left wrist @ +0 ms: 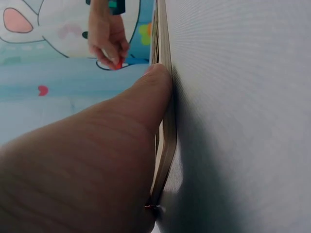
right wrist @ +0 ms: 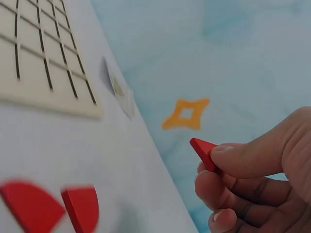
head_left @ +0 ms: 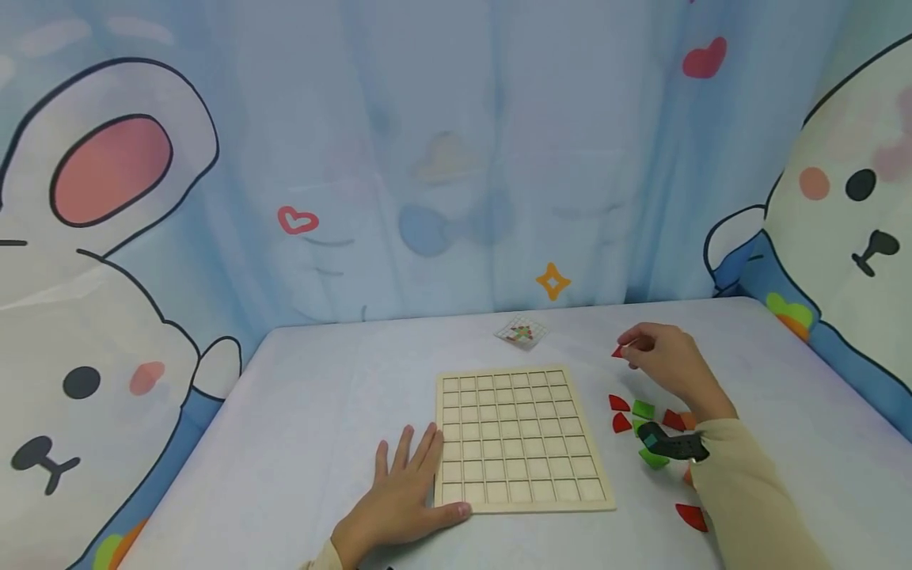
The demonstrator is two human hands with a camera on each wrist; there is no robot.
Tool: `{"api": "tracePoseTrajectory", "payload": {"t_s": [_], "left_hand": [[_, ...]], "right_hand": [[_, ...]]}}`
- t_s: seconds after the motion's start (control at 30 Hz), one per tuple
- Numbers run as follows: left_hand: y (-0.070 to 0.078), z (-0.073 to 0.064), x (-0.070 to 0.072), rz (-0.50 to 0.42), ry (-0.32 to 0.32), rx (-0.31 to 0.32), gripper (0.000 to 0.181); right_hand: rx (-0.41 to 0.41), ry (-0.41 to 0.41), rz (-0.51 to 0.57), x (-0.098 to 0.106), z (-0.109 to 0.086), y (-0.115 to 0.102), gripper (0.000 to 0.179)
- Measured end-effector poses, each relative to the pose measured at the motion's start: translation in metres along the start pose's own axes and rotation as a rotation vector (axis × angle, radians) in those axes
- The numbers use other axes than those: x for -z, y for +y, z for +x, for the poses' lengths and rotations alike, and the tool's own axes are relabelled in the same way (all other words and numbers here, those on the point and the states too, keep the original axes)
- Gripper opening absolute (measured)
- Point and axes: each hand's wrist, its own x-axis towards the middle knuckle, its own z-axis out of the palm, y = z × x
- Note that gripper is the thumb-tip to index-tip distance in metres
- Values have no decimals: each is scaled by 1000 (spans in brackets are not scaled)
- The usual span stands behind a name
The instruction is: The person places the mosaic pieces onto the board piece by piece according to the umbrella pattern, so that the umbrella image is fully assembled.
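Observation:
My right hand [head_left: 666, 358] pinches a small red wedge-shaped block [right wrist: 204, 151] between thumb and fingertips, raised above the table at the right. Its pointed end sticks out past the thumb in the right wrist view. My left hand [head_left: 399, 497] lies spread at the lower left corner of a wooden grid board [head_left: 523, 507]. Its fingers reach along the left side, and the thumb touches the front edge. In the left wrist view the thumb [left wrist: 155, 80] presses against the board's side. The board's square cells hold no pieces.
Right of the board lie several loose blocks: red quarter-round pieces [head_left: 621, 423], green ones [head_left: 644, 409] and orange ones [head_left: 688, 420], some partly behind the right wrist. A small card with a coloured pattern [head_left: 522, 332] lies behind the board. A printed curtain [head_left: 456, 158] hangs beyond the table.

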Motion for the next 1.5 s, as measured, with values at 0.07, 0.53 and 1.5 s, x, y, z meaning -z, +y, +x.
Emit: {"api": "tracePoseTrajectory", "payload": {"t_s": [0.07,0.53,1.5], "left_hand": [[-1,0,1,1,-1,2,112],[2,1,1,-48,-6,13,113],[0,4,0,-13,-22,52,114]], "right_hand": [[29,-16,24,-8,4,-10,23],[213,-139,172,-67,18,-68,16],[278,-279,91,-122,17,-78,7]]}}
